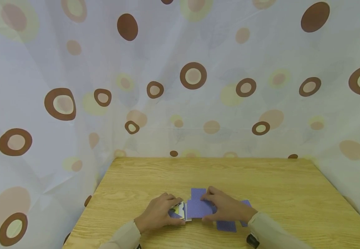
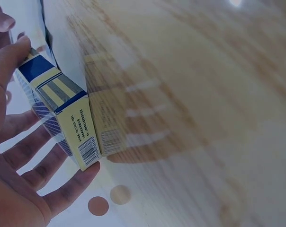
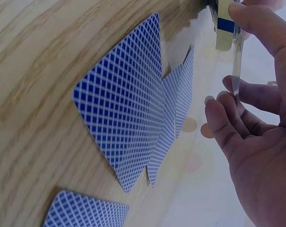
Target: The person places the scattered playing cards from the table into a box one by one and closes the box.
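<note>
My left hand (image 1: pixel 159 214) grips a small playing-card box (image 2: pixel 79 125), thumb along one edge and fingers spread along the other side. The box is cream and blue with a barcode on its end, and stands tilted at the tabletop. My right hand (image 1: pixel 224 206) holds playing cards (image 1: pixel 198 209) by their edges, between thumb and fingertips. Their blue backs face up in the head view, and their left edge is right at the box. From the right wrist, the held cards (image 3: pixel 238 59) appear almost edge-on. How many are held is hidden.
Several loose blue-backed cards (image 3: pixel 124 101) lie overlapping on the wooden table (image 1: pixel 130 180), under and beside my right hand. Another card (image 3: pixel 86 211) lies apart from them. A white curtain with brown and yellow dots (image 1: pixel 167 110) hangs behind the table and at both sides.
</note>
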Demonstrator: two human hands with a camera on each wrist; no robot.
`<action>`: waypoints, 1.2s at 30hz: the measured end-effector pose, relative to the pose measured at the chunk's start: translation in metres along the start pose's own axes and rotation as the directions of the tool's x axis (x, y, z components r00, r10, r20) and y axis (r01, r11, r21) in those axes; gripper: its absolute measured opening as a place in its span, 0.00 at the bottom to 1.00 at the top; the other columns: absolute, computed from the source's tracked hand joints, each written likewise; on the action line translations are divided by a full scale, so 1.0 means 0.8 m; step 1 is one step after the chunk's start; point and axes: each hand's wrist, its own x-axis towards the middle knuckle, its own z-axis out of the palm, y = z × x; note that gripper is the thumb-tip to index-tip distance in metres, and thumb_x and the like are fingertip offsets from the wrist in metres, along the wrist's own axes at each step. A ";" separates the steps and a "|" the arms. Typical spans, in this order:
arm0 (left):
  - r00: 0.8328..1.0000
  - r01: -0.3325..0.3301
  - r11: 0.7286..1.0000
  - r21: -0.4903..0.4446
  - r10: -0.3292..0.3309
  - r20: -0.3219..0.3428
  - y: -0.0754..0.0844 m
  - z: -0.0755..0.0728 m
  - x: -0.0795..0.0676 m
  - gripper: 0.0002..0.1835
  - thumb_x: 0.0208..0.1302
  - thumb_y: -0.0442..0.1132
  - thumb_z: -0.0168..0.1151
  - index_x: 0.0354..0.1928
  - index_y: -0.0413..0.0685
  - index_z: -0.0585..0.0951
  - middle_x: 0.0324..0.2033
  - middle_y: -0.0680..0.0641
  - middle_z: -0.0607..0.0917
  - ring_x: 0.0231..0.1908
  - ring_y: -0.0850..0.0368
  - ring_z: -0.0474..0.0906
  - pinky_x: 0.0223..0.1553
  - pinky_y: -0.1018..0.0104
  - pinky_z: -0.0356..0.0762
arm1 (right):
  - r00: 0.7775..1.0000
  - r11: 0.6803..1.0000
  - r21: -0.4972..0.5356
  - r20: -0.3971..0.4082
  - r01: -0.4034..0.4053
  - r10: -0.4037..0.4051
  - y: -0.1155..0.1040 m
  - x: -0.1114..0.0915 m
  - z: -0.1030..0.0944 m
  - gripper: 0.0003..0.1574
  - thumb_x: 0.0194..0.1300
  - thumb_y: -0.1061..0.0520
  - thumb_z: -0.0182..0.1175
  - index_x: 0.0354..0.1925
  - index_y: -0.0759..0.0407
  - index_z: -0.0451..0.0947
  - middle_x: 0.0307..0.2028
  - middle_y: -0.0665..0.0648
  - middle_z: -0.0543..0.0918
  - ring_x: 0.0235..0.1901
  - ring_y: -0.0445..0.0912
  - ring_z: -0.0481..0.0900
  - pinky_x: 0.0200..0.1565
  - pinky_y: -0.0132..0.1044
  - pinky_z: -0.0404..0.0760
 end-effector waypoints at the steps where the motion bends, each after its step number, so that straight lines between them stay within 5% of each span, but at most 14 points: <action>1: 1.000 0.000 1.000 0.001 0.000 -0.001 0.000 0.000 0.000 0.43 0.56 0.75 0.65 0.65 0.52 0.82 0.52 0.52 0.85 0.44 0.63 0.74 0.37 0.74 0.74 | 1.000 1.000 -0.003 0.001 0.003 -0.003 -0.001 0.001 0.001 0.45 0.61 0.33 0.71 0.65 0.60 0.78 0.44 0.46 0.66 0.38 0.39 0.66 0.40 0.32 0.72; 36: 0.999 -0.041 0.999 0.012 0.041 -0.029 -0.002 0.002 -0.001 0.42 0.58 0.73 0.65 0.64 0.51 0.82 0.52 0.52 0.86 0.45 0.62 0.77 0.41 0.73 0.78 | 0.998 1.000 -0.012 0.069 0.000 0.001 -0.024 0.032 0.013 0.46 0.63 0.34 0.71 0.67 0.62 0.76 0.46 0.47 0.64 0.36 0.37 0.67 0.38 0.30 0.74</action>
